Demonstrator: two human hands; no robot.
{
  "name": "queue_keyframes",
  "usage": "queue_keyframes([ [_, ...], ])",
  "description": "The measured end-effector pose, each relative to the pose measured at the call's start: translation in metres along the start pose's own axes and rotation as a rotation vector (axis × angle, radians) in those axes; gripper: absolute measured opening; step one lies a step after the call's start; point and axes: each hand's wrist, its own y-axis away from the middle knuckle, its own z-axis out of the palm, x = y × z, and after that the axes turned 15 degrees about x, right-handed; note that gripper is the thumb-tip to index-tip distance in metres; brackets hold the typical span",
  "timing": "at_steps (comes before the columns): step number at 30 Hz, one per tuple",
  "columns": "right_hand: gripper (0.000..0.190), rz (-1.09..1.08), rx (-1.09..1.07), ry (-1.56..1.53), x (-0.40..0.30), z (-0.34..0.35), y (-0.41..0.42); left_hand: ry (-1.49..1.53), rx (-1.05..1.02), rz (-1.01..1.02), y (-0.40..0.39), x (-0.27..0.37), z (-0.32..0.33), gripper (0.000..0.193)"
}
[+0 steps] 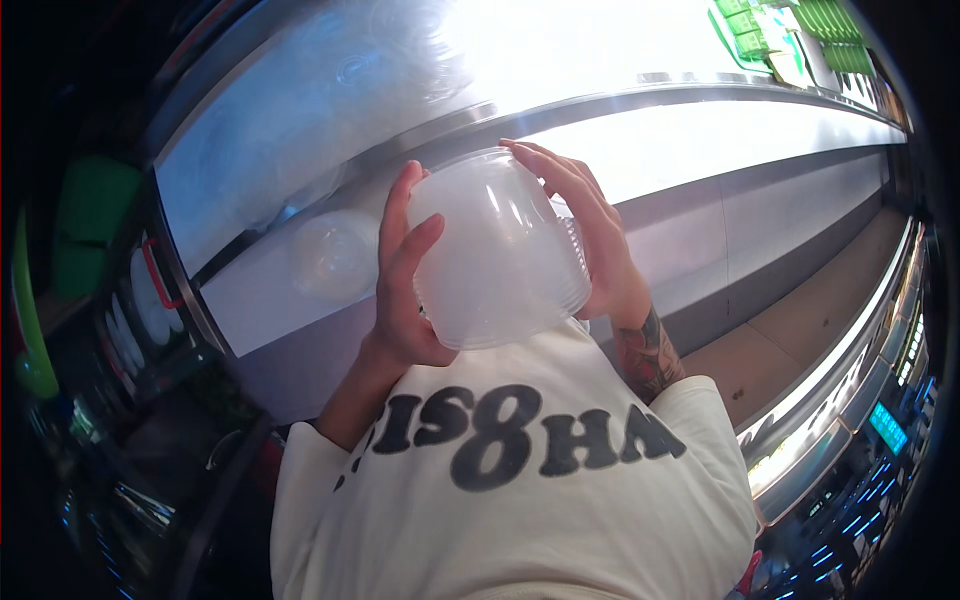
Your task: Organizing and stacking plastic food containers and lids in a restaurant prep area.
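Note:
In front of my chest is a stack of nested, translucent plastic tubs. Its smooth, cloudy side faces up toward me, and closely packed ridged rims show along the right. My left hand grips the stack from the left, with fingers spread along that side. From the right, my right hand holds it, fingertips reaching over the far edge. Left of the stack, a clear round plastic container or lid rests on a pale ledge. The stack's underside is hidden.
A glossy, brightly lit counter spans the far side, with a metal edge strip. Green packs stand at the top right. To the left, a red handle is near white stacked items. Wood-like panels run along the right.

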Motion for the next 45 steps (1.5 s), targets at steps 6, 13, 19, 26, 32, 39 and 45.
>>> queue_keyframes([
  [6, 0.103, 0.435, -0.274, 0.207, -0.003, 0.003, 0.013, 0.129, 0.069, -0.683, 0.009, 0.008, -0.006, 0.064],
  [13, 0.102, 0.358, -0.379, 0.060, 0.016, 0.030, 0.029, 0.203, 0.199, -1.183, 0.035, -0.001, -0.044, 0.059],
  [19, 0.075, 0.241, -0.400, 0.216, 0.028, 0.066, 0.031, -0.150, 0.537, -1.125, 0.099, -0.041, -0.158, 0.028],
  [26, 0.055, 0.423, -0.576, 0.373, 0.041, 0.080, 0.046, 0.375, 1.242, -1.121, 0.064, -0.105, -0.287, 0.053],
  [32, 0.050, 0.486, -0.610, 0.436, 0.033, 0.082, 0.045, 0.200, 1.169, -1.218, 0.055, -0.167, -0.363, 0.063],
  [39, 0.050, 0.449, -0.547, 0.484, 0.038, 0.074, 0.045, -0.245, 1.369, -1.048, 0.045, -0.137, -0.338, 0.049],
  [45, 0.052, 0.514, -0.502, 0.625, 0.062, 0.049, 0.063, 0.118, 0.616, -0.420, -0.001, 0.032, -0.181, 0.013],
])
